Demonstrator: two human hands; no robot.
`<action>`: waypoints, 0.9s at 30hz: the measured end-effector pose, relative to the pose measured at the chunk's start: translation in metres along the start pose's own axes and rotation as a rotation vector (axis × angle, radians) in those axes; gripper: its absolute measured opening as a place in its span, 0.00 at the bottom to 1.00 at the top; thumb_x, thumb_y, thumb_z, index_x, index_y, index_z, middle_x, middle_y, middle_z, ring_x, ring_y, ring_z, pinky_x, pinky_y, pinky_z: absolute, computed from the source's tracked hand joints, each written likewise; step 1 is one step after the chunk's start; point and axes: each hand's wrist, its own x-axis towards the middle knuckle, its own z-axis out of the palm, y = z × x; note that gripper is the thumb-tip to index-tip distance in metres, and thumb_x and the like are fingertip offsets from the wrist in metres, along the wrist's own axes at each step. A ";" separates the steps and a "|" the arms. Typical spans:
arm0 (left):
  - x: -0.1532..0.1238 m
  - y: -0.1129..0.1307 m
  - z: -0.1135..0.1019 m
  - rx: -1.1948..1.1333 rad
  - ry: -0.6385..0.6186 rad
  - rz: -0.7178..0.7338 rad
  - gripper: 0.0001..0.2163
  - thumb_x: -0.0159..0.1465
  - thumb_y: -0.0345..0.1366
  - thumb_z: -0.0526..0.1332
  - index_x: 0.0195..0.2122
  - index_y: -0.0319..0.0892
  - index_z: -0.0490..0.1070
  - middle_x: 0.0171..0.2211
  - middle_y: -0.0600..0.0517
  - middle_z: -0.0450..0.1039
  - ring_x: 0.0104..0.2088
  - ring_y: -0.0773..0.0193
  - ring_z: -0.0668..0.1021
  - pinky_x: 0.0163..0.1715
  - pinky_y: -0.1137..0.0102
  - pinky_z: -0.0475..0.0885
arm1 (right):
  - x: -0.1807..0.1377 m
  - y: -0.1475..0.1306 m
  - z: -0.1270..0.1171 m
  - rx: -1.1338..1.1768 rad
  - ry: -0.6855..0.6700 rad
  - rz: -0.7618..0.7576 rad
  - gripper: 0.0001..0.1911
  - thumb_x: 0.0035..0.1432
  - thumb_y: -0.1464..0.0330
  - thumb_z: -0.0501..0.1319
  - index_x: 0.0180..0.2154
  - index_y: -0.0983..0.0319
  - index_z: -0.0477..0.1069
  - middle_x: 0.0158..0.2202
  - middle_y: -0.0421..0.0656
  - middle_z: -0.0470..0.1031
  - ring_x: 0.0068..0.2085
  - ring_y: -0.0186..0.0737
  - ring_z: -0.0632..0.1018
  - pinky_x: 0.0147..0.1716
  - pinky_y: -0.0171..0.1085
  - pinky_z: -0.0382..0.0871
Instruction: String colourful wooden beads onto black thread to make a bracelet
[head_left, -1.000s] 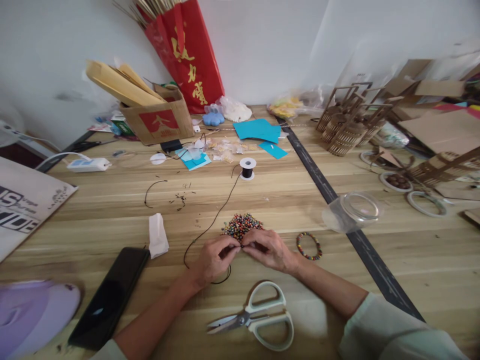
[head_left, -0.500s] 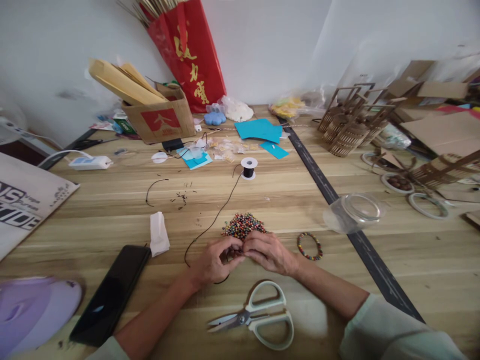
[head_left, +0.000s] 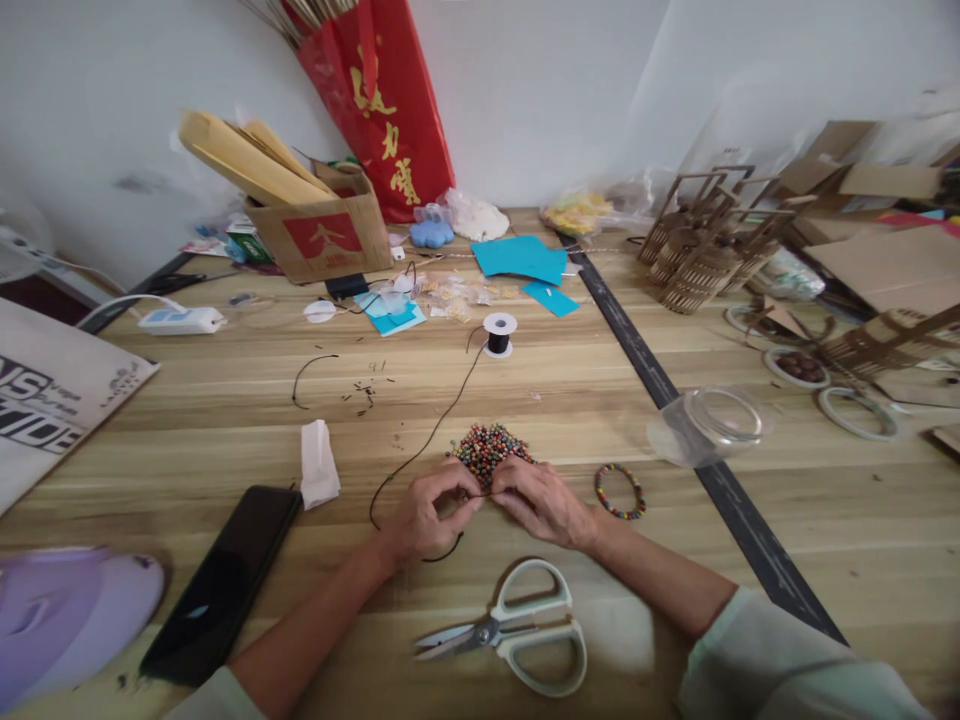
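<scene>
Black, thin cord (head_left: 389, 478) is pinched at the lower centre of the frame, the left hand (head_left: 433, 512) and right hand (head_left: 541, 503) each closed on it by thumb and fingers. Just above them lies a heap of small multicoloured round beads (head_left: 491, 448), with a multicoloured beaded ring (head_left: 639, 499) to the right, pale-handled steel scissors (head_left: 487, 632) below, and a white-flanged spool (head_left: 499, 343) standing above, near the centre.

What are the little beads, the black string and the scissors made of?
Little beads: perhaps painted wood or plastic, colourful and slightly shiny, but too tiny to tell. Black string: probably fibre cord, thin, bendy and dull-looking. Scissors: silvery blades look like shiny metal; smooth, pale handles look plastic.
</scene>
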 end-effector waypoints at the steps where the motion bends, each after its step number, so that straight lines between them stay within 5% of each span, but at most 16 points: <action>1: 0.000 0.000 0.000 -0.012 -0.004 -0.039 0.04 0.60 0.30 0.59 0.29 0.39 0.72 0.26 0.49 0.74 0.28 0.65 0.74 0.30 0.72 0.71 | 0.000 0.000 0.000 -0.004 -0.005 0.000 0.05 0.69 0.70 0.51 0.40 0.61 0.63 0.34 0.45 0.72 0.36 0.37 0.72 0.34 0.34 0.68; 20: 0.000 -0.003 -0.001 -0.037 -0.014 -0.158 0.05 0.60 0.32 0.61 0.27 0.39 0.73 0.23 0.52 0.73 0.25 0.67 0.72 0.28 0.74 0.67 | 0.002 -0.001 0.000 -0.019 -0.027 -0.014 0.05 0.69 0.70 0.52 0.41 0.62 0.66 0.35 0.46 0.73 0.36 0.37 0.73 0.32 0.34 0.69; 27: 0.001 -0.008 -0.004 -0.147 0.098 -0.270 0.05 0.59 0.34 0.61 0.29 0.39 0.71 0.24 0.53 0.71 0.26 0.67 0.73 0.28 0.75 0.69 | 0.002 -0.003 0.003 -0.315 -0.123 -0.055 0.08 0.68 0.69 0.53 0.39 0.62 0.70 0.33 0.44 0.71 0.33 0.36 0.72 0.28 0.33 0.64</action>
